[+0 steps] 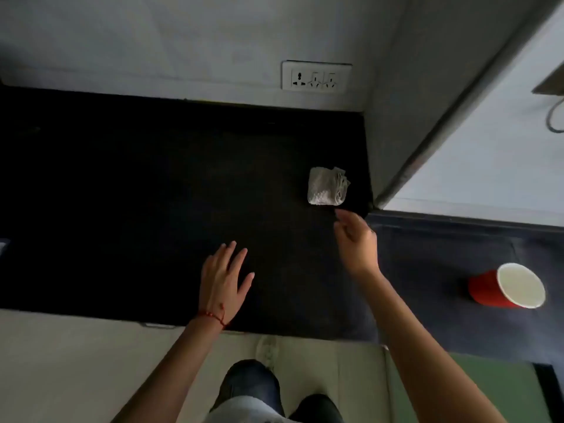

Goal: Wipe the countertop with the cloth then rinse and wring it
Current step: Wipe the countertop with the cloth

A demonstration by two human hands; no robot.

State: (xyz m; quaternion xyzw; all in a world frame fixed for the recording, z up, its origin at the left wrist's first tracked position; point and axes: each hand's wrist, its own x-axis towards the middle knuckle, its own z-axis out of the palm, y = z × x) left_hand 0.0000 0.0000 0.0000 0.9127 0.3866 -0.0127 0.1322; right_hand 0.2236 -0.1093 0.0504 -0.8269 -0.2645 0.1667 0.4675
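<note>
A folded pale grey cloth lies on the black countertop, near its right end by the wall corner. My right hand hovers just in front of the cloth, fingers loosely curled and apart, holding nothing; its fingertips are a short gap from the cloth. My left hand rests flat on the countertop near the front edge, fingers spread, with a red thread bracelet at the wrist.
A red cup with a white inside lies on its side on the dark blue surface to the right. A white socket panel sits on the back wall. A grey wall corner bounds the counter's right end. My legs and light floor are below.
</note>
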